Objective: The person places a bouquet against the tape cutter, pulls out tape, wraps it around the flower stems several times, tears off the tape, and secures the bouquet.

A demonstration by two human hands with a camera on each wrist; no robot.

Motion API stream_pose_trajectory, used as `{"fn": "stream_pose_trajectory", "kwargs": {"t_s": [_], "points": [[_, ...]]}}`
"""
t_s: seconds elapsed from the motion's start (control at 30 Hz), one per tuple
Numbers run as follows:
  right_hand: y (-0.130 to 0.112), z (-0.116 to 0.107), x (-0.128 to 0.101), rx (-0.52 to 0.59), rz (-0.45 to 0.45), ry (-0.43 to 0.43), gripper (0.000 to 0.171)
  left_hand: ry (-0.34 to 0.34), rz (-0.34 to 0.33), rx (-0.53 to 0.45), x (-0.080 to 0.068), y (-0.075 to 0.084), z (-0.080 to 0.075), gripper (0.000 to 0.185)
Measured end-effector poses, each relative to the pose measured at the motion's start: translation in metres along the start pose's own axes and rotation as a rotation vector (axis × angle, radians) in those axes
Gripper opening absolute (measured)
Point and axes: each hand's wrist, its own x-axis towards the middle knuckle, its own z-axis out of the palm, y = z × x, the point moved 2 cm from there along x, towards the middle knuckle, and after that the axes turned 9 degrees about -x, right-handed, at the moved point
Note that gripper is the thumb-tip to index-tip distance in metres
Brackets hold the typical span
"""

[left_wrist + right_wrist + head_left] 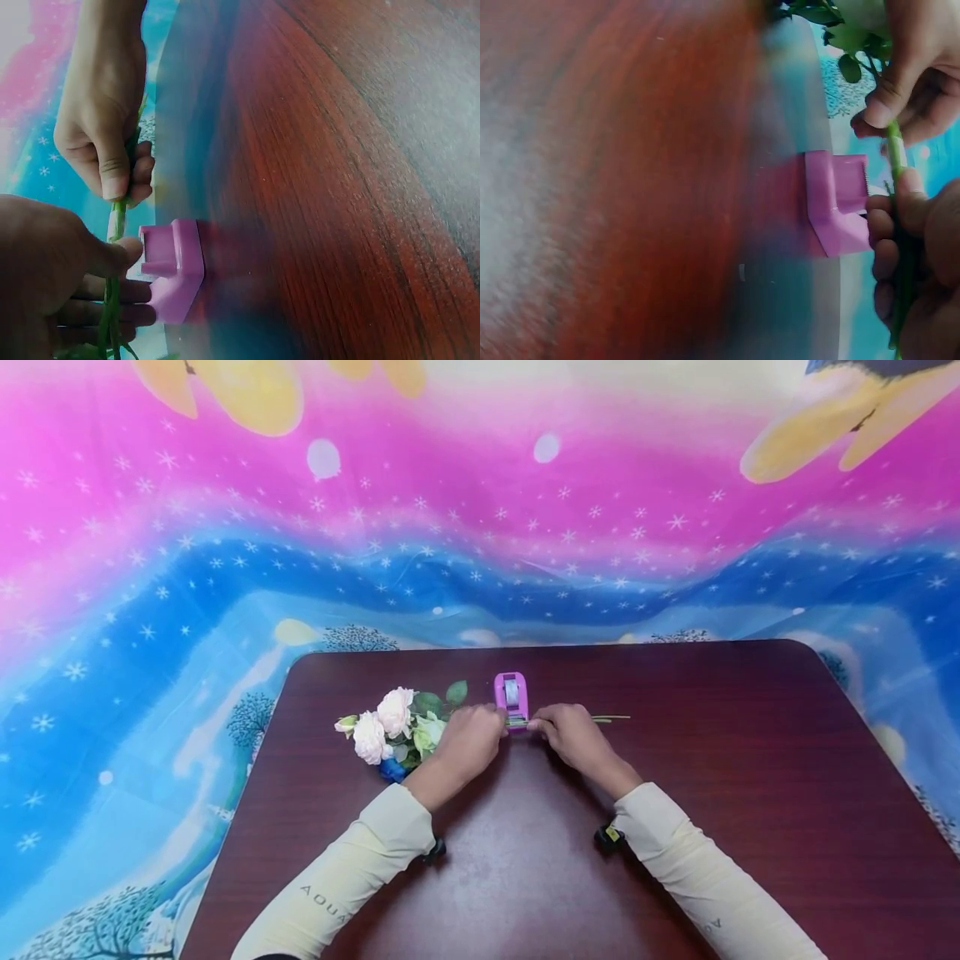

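Observation:
A bunch of artificial flowers, with pale pink roses [393, 712] and a blue bloom [392, 769], lies to the left above the table. My left hand [472, 739] pinches its green stems just below the leaves. Farther along the same stems, my right hand [577, 739] grips them between thumb and curled fingers. Between both hands a short piece of whitish tape [898, 152] wraps the stems [110, 319]. Right behind the stems stands a pink tape dispenser [512, 685] with a clear roll in it. Stem ends [615, 718] stick out past the right hand.
The dark red-brown wooden table [750, 777] reaches out on both sides of the hands. Behind its far edge hangs a pink and blue printed cloth [480, 510]. Small dark wrist cameras [609, 837] sit at the sleeve cuffs.

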Motion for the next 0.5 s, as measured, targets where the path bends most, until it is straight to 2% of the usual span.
{"fn": "stream_pose_trajectory", "kwargs": {"t_s": [0.13,0.27,0.4,0.5], "points": [[0.003,0.003,-0.003,-0.012,-0.047,0.068,0.014,-0.014,-0.011,-0.007,0.0,0.002,0.005,0.01],[0.006,0.004,-0.004,-0.015,-0.058,0.087,0.014,0.035,-0.001,0.057,-0.001,0.007,0.007,0.014],[0.008,0.003,-0.004,0.004,-0.049,0.065,0.016,0.085,0.031,0.183,-0.002,0.014,0.009,0.013],[0.009,0.001,-0.004,-0.001,-0.021,0.006,0.019,0.087,0.025,0.213,-0.003,0.016,0.01,0.012]]}}
